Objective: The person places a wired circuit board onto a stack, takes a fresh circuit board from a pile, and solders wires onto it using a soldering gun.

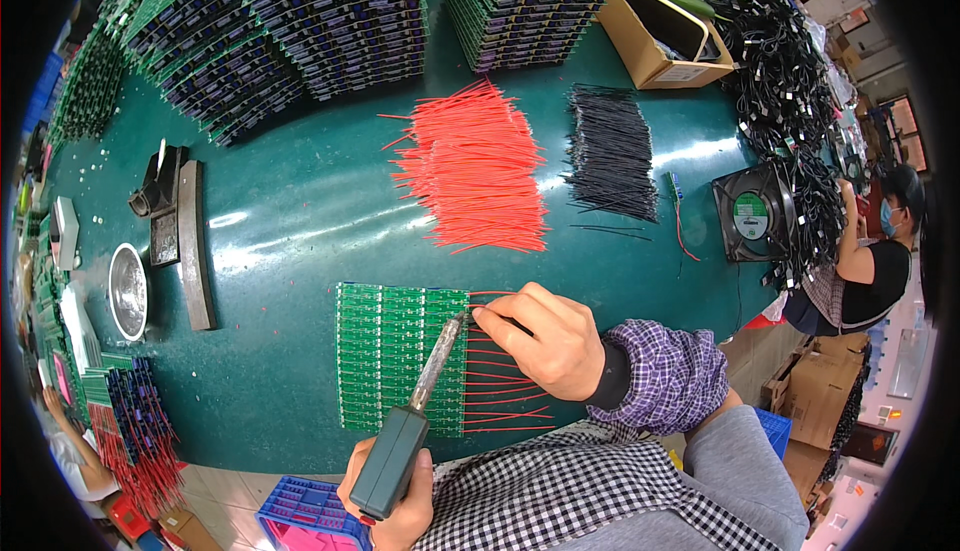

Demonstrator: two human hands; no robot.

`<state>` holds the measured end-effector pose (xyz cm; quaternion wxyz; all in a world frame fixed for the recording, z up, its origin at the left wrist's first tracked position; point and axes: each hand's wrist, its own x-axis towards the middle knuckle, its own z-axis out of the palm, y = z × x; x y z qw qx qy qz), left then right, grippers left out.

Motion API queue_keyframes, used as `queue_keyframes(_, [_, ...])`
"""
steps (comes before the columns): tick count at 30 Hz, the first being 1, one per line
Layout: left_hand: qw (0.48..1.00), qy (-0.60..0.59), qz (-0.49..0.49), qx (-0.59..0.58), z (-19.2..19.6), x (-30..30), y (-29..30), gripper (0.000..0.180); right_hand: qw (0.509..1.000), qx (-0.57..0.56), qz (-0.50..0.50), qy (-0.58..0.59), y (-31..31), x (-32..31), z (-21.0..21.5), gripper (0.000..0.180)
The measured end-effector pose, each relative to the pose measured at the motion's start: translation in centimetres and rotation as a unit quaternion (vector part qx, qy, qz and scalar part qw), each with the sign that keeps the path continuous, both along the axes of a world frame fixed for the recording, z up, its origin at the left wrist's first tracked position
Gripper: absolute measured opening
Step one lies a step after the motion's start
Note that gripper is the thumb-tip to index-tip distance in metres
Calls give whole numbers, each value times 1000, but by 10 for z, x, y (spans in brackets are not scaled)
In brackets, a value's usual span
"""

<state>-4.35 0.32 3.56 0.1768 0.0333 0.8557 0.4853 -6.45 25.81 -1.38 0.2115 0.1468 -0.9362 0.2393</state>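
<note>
My left hand (390,496) is wrapped round the dark green handle of a soldering iron (401,451). The iron's metal tip meets the upper right edge of a green circuit board panel (400,361), which lies flat on the table. Right beside that tip, the fingers of my right hand (548,339) are pinched on a thin wire; its colour is mostly hidden by the fingers. Several red wires (508,383) stick out to the right from the panel's right edge, partly under my right hand.
Beyond the panel lie a pile of red wires (475,176) and a bundle of black wires (612,151). Tall board stacks (330,26) stand at the back. A fan (752,213) sits at right, near black cables (785,81) and another person. At left are a metal bowl (128,291) and an iron stand (163,206).
</note>
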Motion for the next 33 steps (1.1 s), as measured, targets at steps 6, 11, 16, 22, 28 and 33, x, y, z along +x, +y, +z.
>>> queue_keyframes(6, [1000,4,-15,-10,-5,4,-6,33,1000,5,1,0,0,0,-1,28])
queue_keyframes(11, [999,-37,-14,-17,-5,6,-10,37,1000,-1,-1,5,0,0,-2,31])
queue_keyframes(16, [999,-30,-24,-37,-5,7,-11,40,1000,-8,-2,10,-1,0,-4,34])
queue_keyframes(22, [998,-46,9,-29,-6,12,-11,40,1000,-12,-9,18,-1,0,-4,33])
queue_keyframes(28, [998,-28,5,-52,-7,14,-14,40,999,12,1,32,0,4,0,32])
queue_keyframes(33, [999,-20,1,-36,-9,14,-14,40,1000,-12,25,8,1,6,-4,34])
